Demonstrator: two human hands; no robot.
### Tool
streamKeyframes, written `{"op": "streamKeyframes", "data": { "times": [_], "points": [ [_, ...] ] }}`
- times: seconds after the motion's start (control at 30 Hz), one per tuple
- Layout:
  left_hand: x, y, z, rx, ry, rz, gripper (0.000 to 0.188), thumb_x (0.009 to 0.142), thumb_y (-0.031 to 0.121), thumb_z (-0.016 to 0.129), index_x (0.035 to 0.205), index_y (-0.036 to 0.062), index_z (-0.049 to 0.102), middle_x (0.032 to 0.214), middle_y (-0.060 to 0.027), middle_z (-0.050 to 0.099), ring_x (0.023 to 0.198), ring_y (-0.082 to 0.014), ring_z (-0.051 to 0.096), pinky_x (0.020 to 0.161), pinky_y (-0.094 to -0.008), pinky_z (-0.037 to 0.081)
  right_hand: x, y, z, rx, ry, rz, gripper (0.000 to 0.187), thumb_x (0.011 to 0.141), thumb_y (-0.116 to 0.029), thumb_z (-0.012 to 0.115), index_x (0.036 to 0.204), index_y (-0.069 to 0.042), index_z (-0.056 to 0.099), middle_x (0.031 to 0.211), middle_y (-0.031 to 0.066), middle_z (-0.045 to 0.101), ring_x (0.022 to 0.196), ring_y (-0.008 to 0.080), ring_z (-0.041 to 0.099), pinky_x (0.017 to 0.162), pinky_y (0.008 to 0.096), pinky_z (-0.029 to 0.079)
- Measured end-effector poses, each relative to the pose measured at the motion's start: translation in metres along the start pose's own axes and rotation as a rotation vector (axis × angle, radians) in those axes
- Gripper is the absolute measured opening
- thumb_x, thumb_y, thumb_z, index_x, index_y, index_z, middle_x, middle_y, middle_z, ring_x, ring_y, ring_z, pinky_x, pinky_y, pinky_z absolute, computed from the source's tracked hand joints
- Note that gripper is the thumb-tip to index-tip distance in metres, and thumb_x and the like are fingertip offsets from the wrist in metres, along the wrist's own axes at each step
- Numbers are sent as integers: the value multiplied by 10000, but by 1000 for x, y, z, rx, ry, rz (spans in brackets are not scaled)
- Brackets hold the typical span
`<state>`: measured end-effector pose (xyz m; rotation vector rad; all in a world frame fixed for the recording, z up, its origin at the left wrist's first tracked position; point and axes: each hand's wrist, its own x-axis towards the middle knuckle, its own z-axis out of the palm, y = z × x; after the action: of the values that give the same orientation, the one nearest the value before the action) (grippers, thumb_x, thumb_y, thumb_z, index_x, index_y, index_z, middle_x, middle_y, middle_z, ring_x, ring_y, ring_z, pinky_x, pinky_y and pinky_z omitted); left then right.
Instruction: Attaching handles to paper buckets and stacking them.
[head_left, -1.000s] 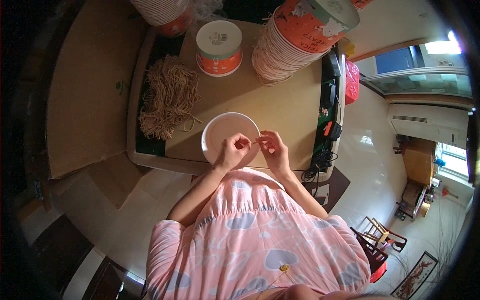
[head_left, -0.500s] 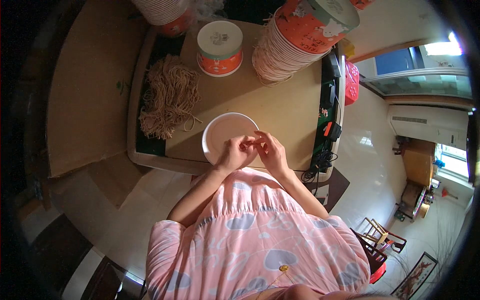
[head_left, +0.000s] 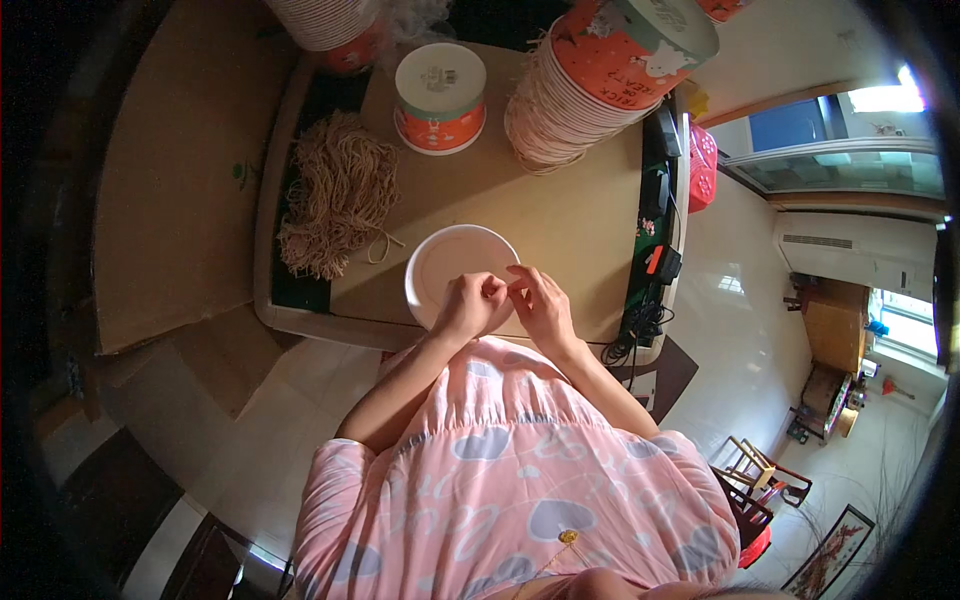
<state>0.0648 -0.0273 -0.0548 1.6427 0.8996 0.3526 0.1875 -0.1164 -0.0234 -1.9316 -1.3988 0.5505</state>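
A round white paper tub [head_left: 436,262] stands near the table's front edge, its open mouth facing up. My left hand [head_left: 474,306] is closed over the tub's near right side, fingers curled in a pinch. Close against it, my right hand [head_left: 545,310] has its thumb and fingers bent together at the tub's right rim. What lies between the fingertips is too small to make out. A bundle of beige twisted strings [head_left: 340,195] lies at the left, one loose end trailing toward the tub.
An upside-down orange and green paper tub [head_left: 440,100] sits farther back. Beside it leans a tall stack of nested tubs [head_left: 585,95] with strings hanging round it. Another stack [head_left: 325,25] is at the back left. Black cables [head_left: 640,330] run along the right edge.
My fingers have shifted slightly at the tub's rim: the left ones have curled in more, and the right fingertips have drawn a little nearer. The tub has hardly moved.
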Motion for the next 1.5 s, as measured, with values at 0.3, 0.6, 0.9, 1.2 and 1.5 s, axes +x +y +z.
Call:
{"op": "streamKeyframes", "data": {
  "times": [0.3,0.6,0.9,1.2,1.5],
  "points": [
    [3,-7,4,-43,4,-31,62,729,55,616,741,-6,626,687,-145,645,638,-242,653,597,-320,503,-1,2,0,10,-10,34,306,781,-14,603,1077,-69,544,819,76,651,797,264,607,693,367,498],
    [5,-27,7,-168,-16,9,60,768,-12,628,825,-8,646,747,-110,676,718,-154,658,639,-275,522,2,4,-3,8,-85,-9,173,793,-54,600,962,-57,565,836,105,633,809,298,601,697,380,497],
    [-1,-36,2,-286,-36,-21,133,780,-44,629,911,-27,638,816,-99,682,750,-136,650,671,-251,518,0,8,2,4,-71,45,61,782,-80,612,838,-59,596,797,111,610,776,302,591,676,387,489],
    [-6,-18,-11,-284,-117,-167,89,830,34,609,800,-43,641,727,-88,672,655,-106,621,583,-248,481,-4,8,6,-4,12,30,75,784,-78,632,848,-55,599,765,104,601,678,263,586,596,348,488],
    [-10,-21,-3,-234,-66,-50,117,849,76,607,810,-33,622,703,-89,657,623,-113,615,574,-261,481,-6,10,13,-43,56,-18,85,787,-71,649,842,-40,593,738,100,593,614,231,584,533,313,482]
  ]
}}
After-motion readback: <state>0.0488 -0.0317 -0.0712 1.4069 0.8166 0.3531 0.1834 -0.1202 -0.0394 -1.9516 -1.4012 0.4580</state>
